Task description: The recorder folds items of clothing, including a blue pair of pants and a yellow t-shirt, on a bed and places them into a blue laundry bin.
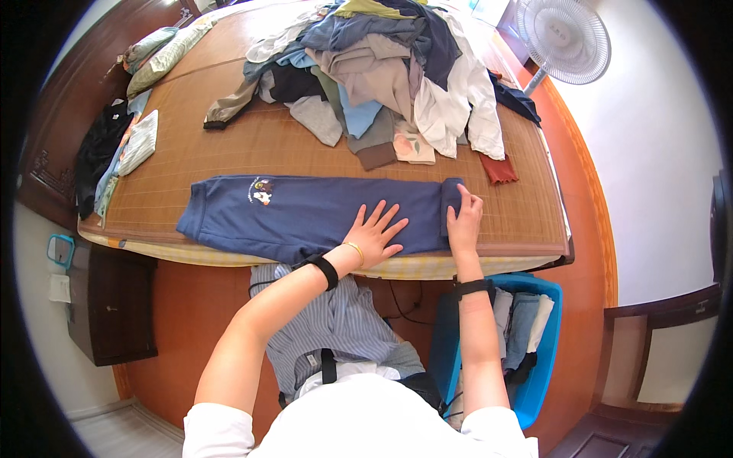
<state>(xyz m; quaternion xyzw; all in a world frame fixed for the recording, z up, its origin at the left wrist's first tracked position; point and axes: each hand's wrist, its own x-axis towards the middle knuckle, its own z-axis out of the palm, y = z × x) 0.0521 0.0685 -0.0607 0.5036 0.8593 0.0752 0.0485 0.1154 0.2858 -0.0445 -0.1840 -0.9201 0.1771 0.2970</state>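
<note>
Blue sweatpants (320,200) lie flat, folded lengthwise, across the near edge of the bed. Their waistband is at the left, and a small cartoon print with writing sits near it. At the right, the leg end is turned over into a narrow folded band (450,197). My left hand (375,237) rests palm down on the sweatpants with fingers spread, holding nothing. My right hand (467,220) grips the folded band at its outer edge, the thumb on the cloth and the other fingers bent along the side.
A large heap of mixed clothes (366,74) covers the far part of the mat-topped bed (189,137). More garments (103,154) lie along the left edge. A blue plastic bin (550,343) with rolled clothes stands below right. A fan (564,37) stands at the back right.
</note>
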